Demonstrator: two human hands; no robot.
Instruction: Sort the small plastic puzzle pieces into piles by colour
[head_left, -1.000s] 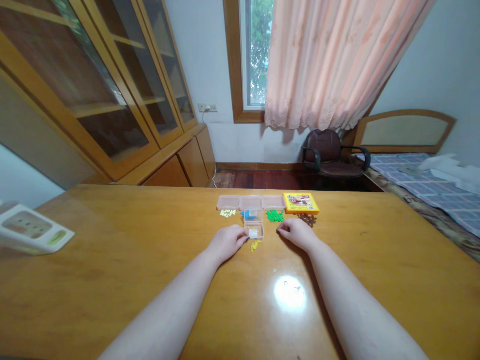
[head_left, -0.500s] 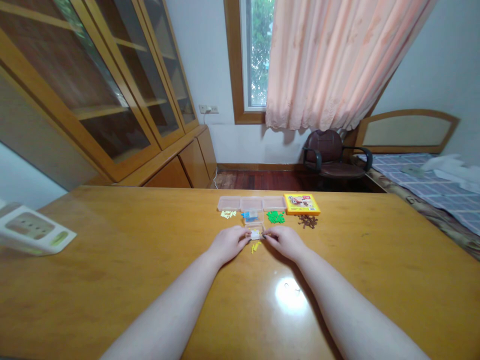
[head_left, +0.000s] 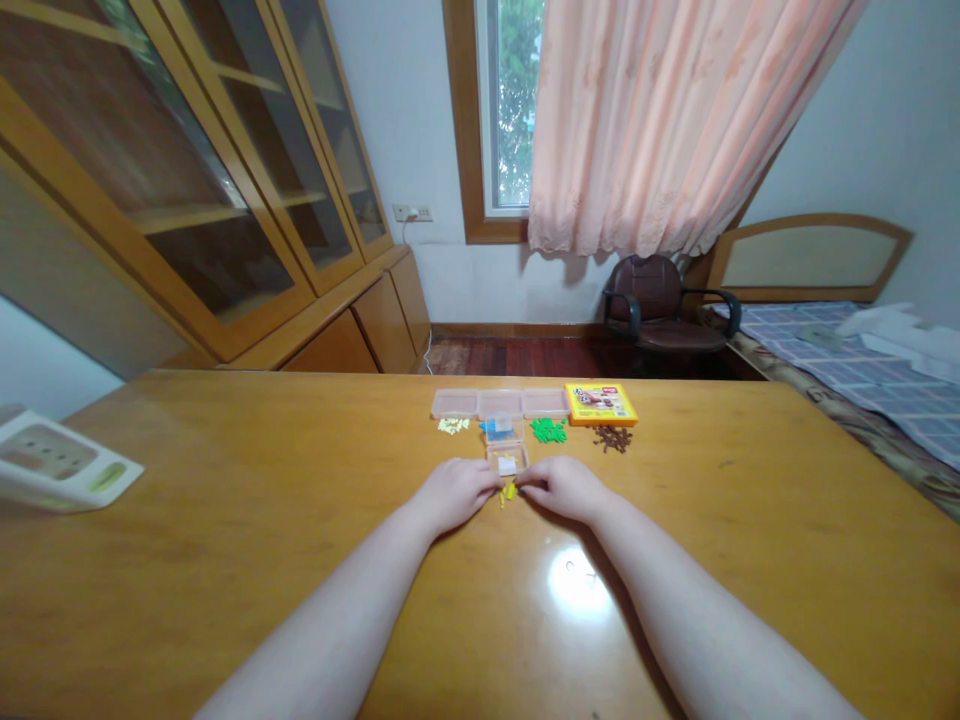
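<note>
A small clear plastic box [head_left: 493, 467] lies open on the table, its hinged lid [head_left: 516, 432] tipped toward the far side. Inside it are a white slip and a few yellow bits. Just in front of the box is a little group of yellow pieces [head_left: 511, 492]. My left hand [head_left: 456, 492] rests at their left, fingers bent and closed together. From the right, my right hand [head_left: 566, 489] reaches to the same pieces with thumb and fingertips drawn together. Whatever the fingertips grip is too small to make out.
Beyond the box lie blue pieces [head_left: 489, 428], pale yellow pieces [head_left: 453, 426], green pieces [head_left: 549, 431] and brown pieces [head_left: 613, 438]. Clear trays [head_left: 455, 403] and a yellow case [head_left: 602, 404] line the back. A white power strip [head_left: 67, 460] stands at left.
Both hands have come off the sides of the clear box and moved slightly nearer me, to the yellow pieces. Those pieces have shifted a little. The view has moved slightly.
</note>
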